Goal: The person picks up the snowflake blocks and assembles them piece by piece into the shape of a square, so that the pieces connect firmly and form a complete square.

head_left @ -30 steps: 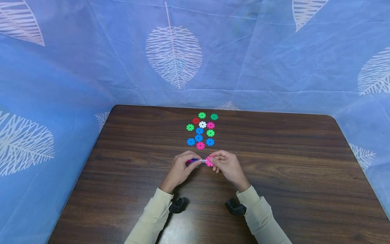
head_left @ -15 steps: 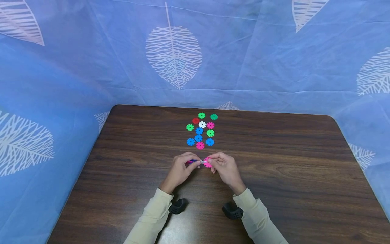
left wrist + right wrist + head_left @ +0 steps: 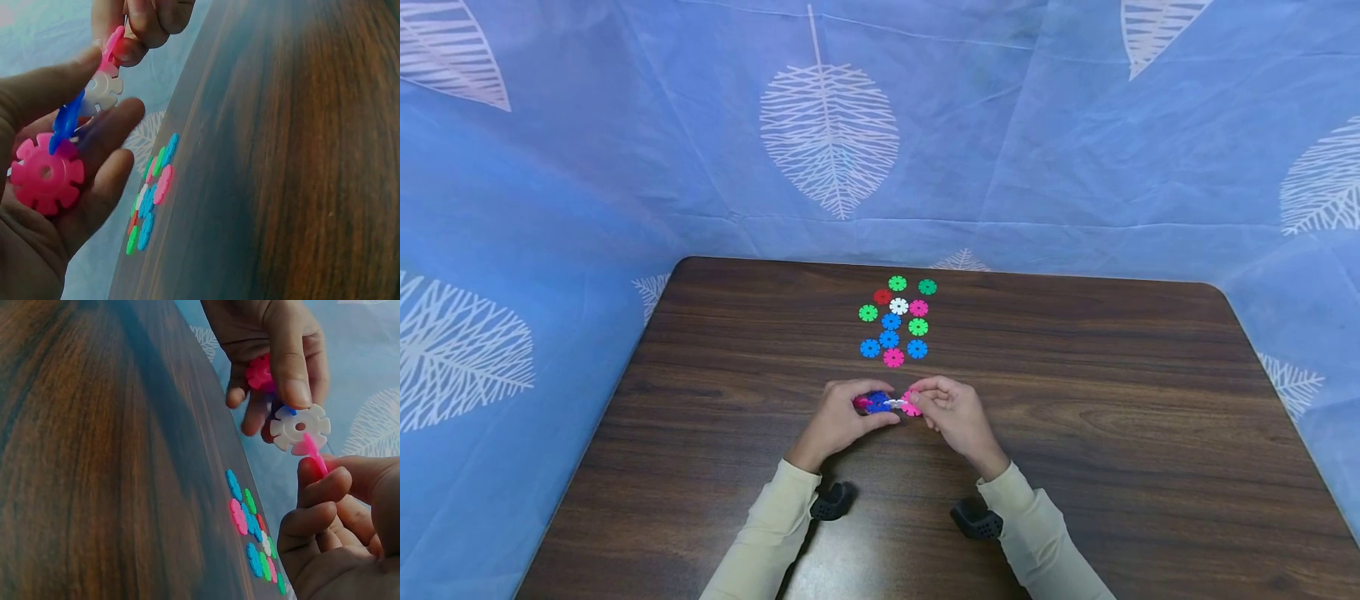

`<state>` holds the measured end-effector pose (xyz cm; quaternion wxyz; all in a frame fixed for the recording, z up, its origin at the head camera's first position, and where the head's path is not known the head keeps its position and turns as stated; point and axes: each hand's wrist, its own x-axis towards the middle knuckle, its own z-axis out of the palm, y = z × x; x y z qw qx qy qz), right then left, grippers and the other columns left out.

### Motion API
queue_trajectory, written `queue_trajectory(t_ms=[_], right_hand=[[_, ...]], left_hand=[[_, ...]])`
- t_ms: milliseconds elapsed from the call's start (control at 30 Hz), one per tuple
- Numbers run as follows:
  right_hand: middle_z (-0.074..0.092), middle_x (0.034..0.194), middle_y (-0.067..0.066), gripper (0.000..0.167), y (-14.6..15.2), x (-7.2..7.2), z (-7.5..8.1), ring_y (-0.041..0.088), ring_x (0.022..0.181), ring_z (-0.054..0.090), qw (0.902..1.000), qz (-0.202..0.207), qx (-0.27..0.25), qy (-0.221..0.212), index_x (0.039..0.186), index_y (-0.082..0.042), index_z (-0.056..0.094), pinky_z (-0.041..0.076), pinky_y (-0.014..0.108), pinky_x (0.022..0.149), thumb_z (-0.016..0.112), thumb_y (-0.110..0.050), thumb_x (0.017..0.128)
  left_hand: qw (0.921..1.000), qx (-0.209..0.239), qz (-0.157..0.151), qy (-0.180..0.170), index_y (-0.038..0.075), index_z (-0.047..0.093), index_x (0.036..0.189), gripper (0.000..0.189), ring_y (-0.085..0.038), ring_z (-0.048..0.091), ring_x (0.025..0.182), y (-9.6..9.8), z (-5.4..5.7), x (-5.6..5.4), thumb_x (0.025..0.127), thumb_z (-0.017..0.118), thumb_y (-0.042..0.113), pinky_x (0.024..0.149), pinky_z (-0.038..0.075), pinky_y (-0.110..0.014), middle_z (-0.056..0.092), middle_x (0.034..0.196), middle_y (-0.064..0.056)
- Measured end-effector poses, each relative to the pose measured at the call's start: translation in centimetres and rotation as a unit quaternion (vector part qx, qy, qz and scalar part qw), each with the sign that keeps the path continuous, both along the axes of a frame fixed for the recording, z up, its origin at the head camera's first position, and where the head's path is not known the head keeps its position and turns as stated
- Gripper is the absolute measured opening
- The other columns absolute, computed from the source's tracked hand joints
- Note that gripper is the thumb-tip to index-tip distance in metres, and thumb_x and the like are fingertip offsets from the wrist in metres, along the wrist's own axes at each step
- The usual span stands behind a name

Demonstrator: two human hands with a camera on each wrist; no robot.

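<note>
Over the near middle of the table, both hands hold a short chain of slotted plastic building discs. Its order from left to right is a pink disc, a blue disc, a white disc and another pink disc. My left hand curves round the left part, thumb below the blue disc and index finger above it in the head view. The left pink disc lies against that palm. My right hand pinches the right pink disc, which meets the white disc's edge in the right wrist view.
Loose slotted discs lie flat beyond the hands: a pink disc nearest, with several blue, green, red and white ones behind. The wooden table ends at a blue leaf-patterned cloth. Black wrist devices sit at both cuffs.
The left thumb and index finger have spread apart, and the blue disc now shows its face instead of its edge. The right hand has moved slightly left with the pink disc.
</note>
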<state>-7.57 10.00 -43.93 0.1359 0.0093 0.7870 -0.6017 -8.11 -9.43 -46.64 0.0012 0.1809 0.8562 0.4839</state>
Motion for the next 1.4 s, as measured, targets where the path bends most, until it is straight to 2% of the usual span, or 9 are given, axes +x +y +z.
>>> queue_trajectory(t_ms=[200,300,433,567,667,733,833,1067,1400], right_hand=[[0.054,0.060,0.006,0.026,0.7,-0.8,-2.1,0.009,0.048,0.044,0.9998,0.002,0.021,0.006,0.107,-0.002,0.067,0.033,0.018,0.042,0.053,-0.022,0.098],[0.063,0.069,0.009,0.029,1.1,-1.3,-2.5,0.010,0.050,0.047,0.9992,-0.003,0.038,0.013,0.107,-0.001,0.067,0.037,0.020,0.044,0.048,-0.021,0.100],[0.070,0.087,0.013,0.026,1.5,-2.1,-2.9,0.012,0.055,0.054,0.9957,-0.017,0.087,0.028,0.105,-0.001,0.066,0.043,0.019,0.047,0.051,-0.021,0.099],[0.070,0.087,0.012,0.022,1.5,-3.2,-3.5,0.016,0.064,0.063,0.9838,-0.044,0.164,0.058,0.102,-0.002,0.067,0.050,0.022,0.055,0.060,-0.021,0.094],[0.069,0.088,0.012,0.023,1.1,-4.2,-3.9,0.018,0.075,0.066,0.9710,-0.064,0.215,0.083,0.101,-0.002,0.067,0.053,0.029,0.065,0.064,-0.022,0.091],[0.068,0.089,0.012,0.024,0.8,-4.9,-4.1,0.021,0.080,0.065,0.9647,-0.076,0.233,0.096,0.102,-0.001,0.067,0.052,0.034,0.074,0.067,-0.021,0.089],[0.063,0.091,0.014,0.028,0.3,-5.9,-4.3,0.024,0.084,0.061,0.9618,-0.083,0.238,0.108,0.103,0.002,0.066,0.050,0.039,0.081,0.069,-0.021,0.087],[0.060,0.093,0.015,0.037,-0.6,-7.6,-4.3,0.027,0.087,0.055,0.9534,-0.072,0.273,0.107,0.108,0.002,0.065,0.049,0.040,0.079,0.073,-0.025,0.084],[0.060,0.097,0.014,0.039,-1.8,-7.7,-4.5,0.029,0.085,0.061,0.9339,-0.093,0.326,0.112,0.110,-0.001,0.065,0.052,0.041,0.075,0.073,-0.028,0.084]], left_hand=[[0.9999,-0.008,0.011,0.004,0.012,0.074,0.097,0.028,-0.010,0.065,0.083,0.0,-0.2,0.0,0.075,0.080,0.028,0.073,0.051,-0.021,0.074,0.097,-0.002],[0.9998,-0.008,0.011,0.013,0.013,0.074,0.093,0.024,-0.009,0.064,0.081,-0.1,-0.3,0.0,0.075,0.081,0.027,0.071,0.050,-0.020,0.074,0.092,-0.001],[0.9997,-0.014,0.012,0.014,0.016,0.073,0.089,0.019,-0.009,0.063,0.080,-0.2,-0.6,0.1,0.075,0.081,0.026,0.075,0.046,-0.024,0.073,0.089,0.002],[0.9997,-0.010,0.018,0.013,0.017,0.071,0.088,0.016,-0.008,0.064,0.081,-0.4,-0.9,0.1,0.077,0.079,0.024,0.078,0.044,-0.027,0.073,0.089,0.004],[0.9997,0.003,0.017,0.019,0.016,0.070,0.088,0.014,-0.008,0.062,0.080,-0.5,-0.9,0.0,0.078,0.078,0.021,0.073,0.047,-0.023,0.072,0.088,0.003],[0.9994,0.012,0.015,0.028,0.015,0.069,0.087,0.012,-0.008,0.061,0.078,-0.5,-0.9,-0.1,0.079,0.077,0.019,0.068,0.048,-0.021,0.071,0.088,0.002],[0.9991,0.019,0.016,0.035,0.015,0.069,0.086,0.012,-0.008,0.060,0.076,-0.6,-0.8,-0.1,0.078,0.078,0.017,0.064,0.048,-0.019,0.071,0.086,0.002],[0.9995,0.021,0.019,0.014,0.014,0.069,0.085,0.011,-0.012,0.064,0.081,-0.9,-0.9,0.0,0.078,0.078,0.015,0.071,0.051,-0.021,0.072,0.088,0.001],[0.9994,0.018,0.019,0.022,0.013,0.069,0.084,0.010,-0.012,0.065,0.081,-1.0,-1.0,-0.1,0.079,0.077,0.015,0.071,0.052,-0.022,0.071,0.087,0.000]])
